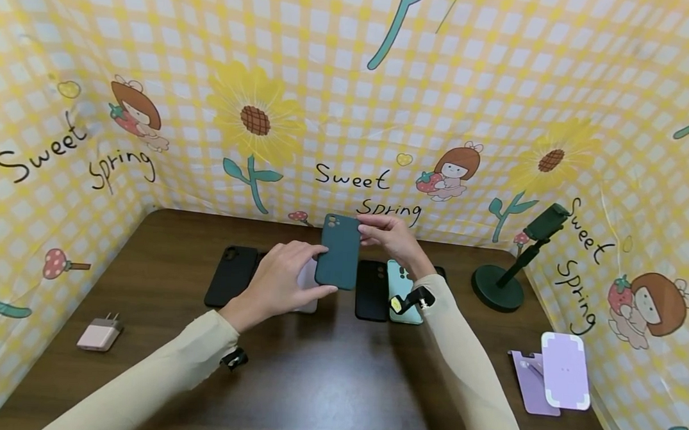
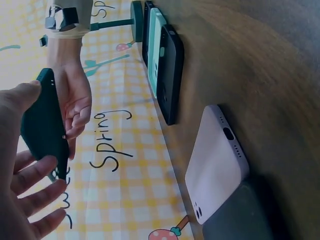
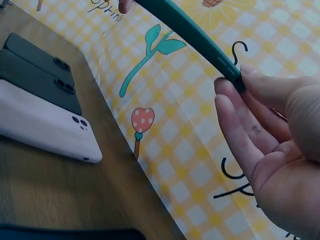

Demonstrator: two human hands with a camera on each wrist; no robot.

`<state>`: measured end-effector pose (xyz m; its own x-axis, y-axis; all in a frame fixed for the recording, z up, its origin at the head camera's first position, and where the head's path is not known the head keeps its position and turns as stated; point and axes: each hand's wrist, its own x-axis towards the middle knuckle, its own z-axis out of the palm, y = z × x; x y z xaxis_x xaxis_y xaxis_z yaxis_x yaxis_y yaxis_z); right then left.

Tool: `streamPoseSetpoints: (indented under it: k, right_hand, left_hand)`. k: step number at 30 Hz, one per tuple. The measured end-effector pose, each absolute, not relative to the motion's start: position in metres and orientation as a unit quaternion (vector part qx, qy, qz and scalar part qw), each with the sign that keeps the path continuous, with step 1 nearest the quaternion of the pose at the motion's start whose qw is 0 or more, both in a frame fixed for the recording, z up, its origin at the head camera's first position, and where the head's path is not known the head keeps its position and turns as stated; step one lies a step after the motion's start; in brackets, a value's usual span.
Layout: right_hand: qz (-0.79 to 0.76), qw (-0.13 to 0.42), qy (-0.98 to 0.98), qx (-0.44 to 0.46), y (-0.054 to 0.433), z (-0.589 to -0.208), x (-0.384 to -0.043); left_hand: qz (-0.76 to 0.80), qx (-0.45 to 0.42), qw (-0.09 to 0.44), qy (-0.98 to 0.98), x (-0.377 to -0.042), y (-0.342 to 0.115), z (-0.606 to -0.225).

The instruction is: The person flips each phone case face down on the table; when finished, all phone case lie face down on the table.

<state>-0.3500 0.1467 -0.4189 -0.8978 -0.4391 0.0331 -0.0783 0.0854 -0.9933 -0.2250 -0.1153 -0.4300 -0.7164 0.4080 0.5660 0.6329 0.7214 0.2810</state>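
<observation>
L hand (image 1: 281, 276) & R hand (image 1: 394, 239) pinch green phone case (image 1: 339, 253) at edges, up over table (image 1: 314, 387); could prob. drop onto pale case (image 2: 215, 165) if edge grip slips.

Black script (image 1: 353, 179) reading "Sweet Spring" runs 3x on yellow-checked cloth (image 1: 338, 99), head cam: L, ctr. & R. L wrist cam has "Spring" sideways on same cloth, w/ other ltrs. cut off; R wrist cam, "Spring," partly cropped, near top edge.
</observation>
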Motion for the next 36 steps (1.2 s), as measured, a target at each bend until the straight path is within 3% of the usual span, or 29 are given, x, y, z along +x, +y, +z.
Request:
streamPoseSetpoints:
  k: [8,18,36]
  right_hand:
    - [-0.553,0.108,0.807,-0.174,0.154,-0.440,-0.349]
    - [-0.447,0.114,0.875,-0.146,0.142,-0.483,-0.342]
    - [-0.302,0.065,0.936,-0.169,0.126,-0.512,-0.346]
  left_hand:
    - [-0.158,-0.306,0.213,-0.914,-0.232,-0.105,-0.456]
    - [-0.059,-0.307,0.140,-0.939,-0.235,-0.090,-0.505]
    - [-0.020,-0.292,0.067,-0.954,-0.239,-0.080,-0.514]
